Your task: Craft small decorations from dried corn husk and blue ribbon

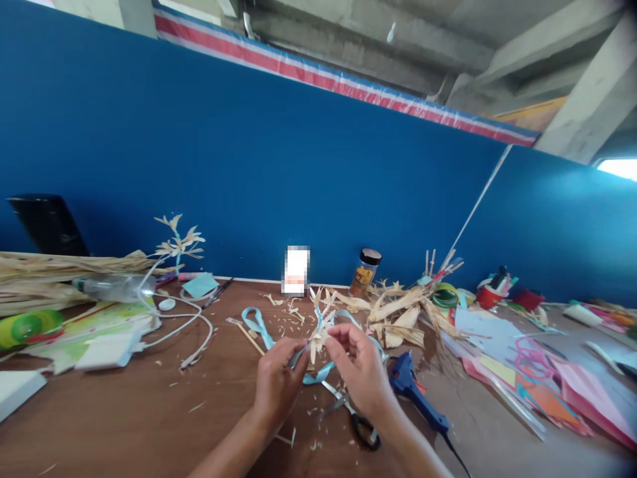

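Note:
My left hand (279,372) is closed, its thumb and fingers pinching the lower part of a corn husk flower (321,307). Pale pointed petals fan out at its top, and light blue wrapping shows on its stem. From the other side my right hand (362,364) pinches a husk petal low on the same flower, fingers curled. Light blue ribbon (259,325) loops over the table around both hands. Scissors (351,408) with black handles lie between my forearms. A blue glue gun (415,388) rests just right of my right wrist.
Dried corn husks (398,315) and a jar with a black lid (365,269) stand behind my right hand. A finished-looking husk flower (179,239) rises at left, near white cables (199,318). Coloured paper (552,392) covers the right side; husk scraps litter the brown table (164,425).

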A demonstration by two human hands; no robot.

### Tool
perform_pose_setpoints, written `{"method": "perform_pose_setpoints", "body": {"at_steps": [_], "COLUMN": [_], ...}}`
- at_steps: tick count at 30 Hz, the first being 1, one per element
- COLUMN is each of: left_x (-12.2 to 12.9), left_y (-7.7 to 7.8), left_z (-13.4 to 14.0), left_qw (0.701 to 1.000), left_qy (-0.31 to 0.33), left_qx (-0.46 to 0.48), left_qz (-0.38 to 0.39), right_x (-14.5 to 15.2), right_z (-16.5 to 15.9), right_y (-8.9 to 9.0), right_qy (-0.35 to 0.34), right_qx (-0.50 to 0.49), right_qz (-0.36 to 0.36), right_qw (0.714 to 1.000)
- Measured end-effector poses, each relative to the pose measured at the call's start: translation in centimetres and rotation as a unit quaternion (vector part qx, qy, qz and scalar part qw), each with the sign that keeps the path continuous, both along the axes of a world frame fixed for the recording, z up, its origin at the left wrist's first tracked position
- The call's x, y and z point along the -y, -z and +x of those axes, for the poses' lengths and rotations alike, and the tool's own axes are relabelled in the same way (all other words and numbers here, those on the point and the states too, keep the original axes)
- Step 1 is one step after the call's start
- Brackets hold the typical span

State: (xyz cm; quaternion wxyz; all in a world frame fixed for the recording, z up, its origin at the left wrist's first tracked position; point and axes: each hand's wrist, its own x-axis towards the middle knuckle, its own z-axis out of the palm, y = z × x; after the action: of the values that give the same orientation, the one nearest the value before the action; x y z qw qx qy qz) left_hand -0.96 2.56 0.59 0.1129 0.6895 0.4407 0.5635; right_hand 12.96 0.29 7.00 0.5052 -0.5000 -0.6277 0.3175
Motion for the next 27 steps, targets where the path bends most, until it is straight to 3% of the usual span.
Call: {"method": "perform_pose_setpoints", "body": {"at_steps": [7,18,27], "left_x": [-0.1,0.2,0.2], "left_y": [0.4,0.3,0.5], "left_z": [0.0,0.3,0.3], "left_qw": [1.000,0.999,0.999], "left_qy": [0.011,0.020,0.023], "left_qx": [0.007,0.022,0.014], "left_qz": [-0.001,-0.021,-0.022], "right_x": [0.0,-0.6,-0.5], "right_z": [-0.8,-0.5,-0.7], "right_y": [1.8,2.3,1.8], "right_qy": [0.000,0.045,0.026], "right_qx": [-0.001,0.031,0.003], "right_qz": [-0.039,-0.029,-0.053], "right_qw": [0.999,0.998,0.998]}}
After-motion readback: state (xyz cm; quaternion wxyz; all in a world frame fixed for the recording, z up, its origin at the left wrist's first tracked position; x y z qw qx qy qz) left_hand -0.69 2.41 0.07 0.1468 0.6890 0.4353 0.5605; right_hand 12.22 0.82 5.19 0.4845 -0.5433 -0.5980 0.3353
